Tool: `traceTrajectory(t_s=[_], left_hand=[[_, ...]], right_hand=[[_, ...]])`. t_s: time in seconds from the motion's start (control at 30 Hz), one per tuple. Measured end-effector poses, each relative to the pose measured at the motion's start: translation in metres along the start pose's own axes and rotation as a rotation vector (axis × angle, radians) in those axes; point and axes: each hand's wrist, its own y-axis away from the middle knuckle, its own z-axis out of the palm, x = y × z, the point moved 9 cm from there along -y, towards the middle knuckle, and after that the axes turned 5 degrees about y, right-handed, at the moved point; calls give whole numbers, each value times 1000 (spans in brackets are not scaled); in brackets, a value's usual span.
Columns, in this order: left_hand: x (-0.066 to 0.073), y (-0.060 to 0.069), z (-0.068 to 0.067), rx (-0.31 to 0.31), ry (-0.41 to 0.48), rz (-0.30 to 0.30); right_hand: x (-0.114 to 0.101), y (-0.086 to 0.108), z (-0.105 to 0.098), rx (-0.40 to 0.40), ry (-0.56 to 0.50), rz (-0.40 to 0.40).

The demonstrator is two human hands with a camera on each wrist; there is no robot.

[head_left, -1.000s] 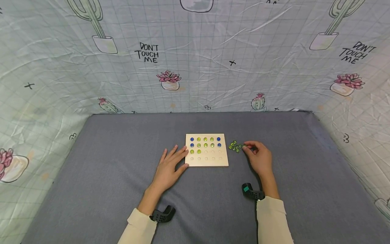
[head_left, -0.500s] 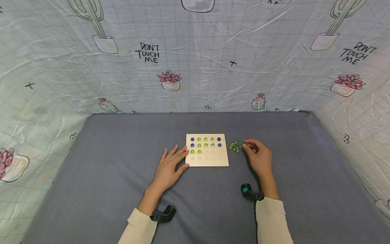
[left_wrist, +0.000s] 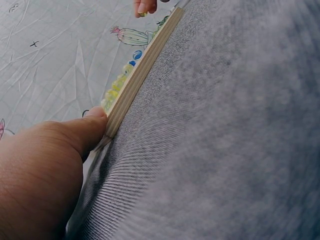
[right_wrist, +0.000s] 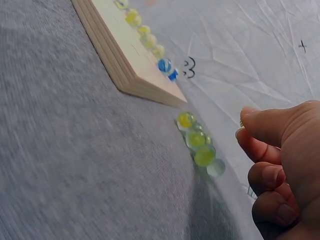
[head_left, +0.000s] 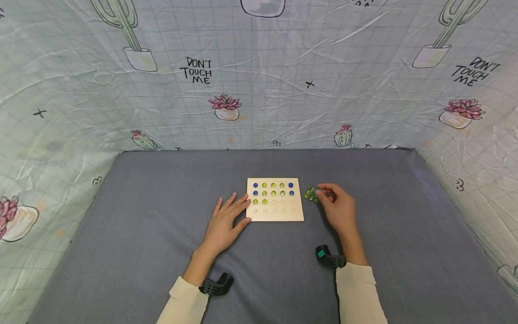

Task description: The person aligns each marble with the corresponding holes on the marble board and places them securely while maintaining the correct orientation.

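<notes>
A pale wooden board (head_left: 283, 217) with rows of round hollows lies on the grey cloth. Its two far rows hold blue marbles at both ends and yellow-green marbles (head_left: 273, 193) between; two more green ones sit at the left of the third row. My left hand (head_left: 218, 229) lies spread at the board's left side, fingertips and thumb touching its edge. Right of the board is a loose cluster of green marbles (right_wrist: 202, 150). Above that cluster's right side, my right hand (head_left: 341, 211) pinches a yellow-green marble (left_wrist: 143, 14) between thumb and index finger, mostly hidden by the fingertips.
Grey cloth (head_left: 162, 193) covers the table, with slight wrinkles near the left forearm. A printed fabric backdrop (head_left: 259, 90) rises behind and along both sides. Each wrist wears a black camera band (head_left: 217, 285).
My right hand has lifted from the cluster's right edge and shifted left with the pinched marble, now partly covering the loose marbles. The left hand and board have stayed put.
</notes>
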Motion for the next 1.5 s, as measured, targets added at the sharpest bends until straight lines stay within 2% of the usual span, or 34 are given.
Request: traceTrajectory(t_s=[0.63, 1.3, 1.5], left_hand=[[0, 0, -1, 1, 19, 0], [4, 0, -4, 22, 16, 8], [4, -1, -4, 26, 23, 19]], right_hand=[[-24, 4, 22, -63, -17, -27], [-47, 9, 42, -109, -62, -105], [-57, 14, 54, -153, -76, -131]])
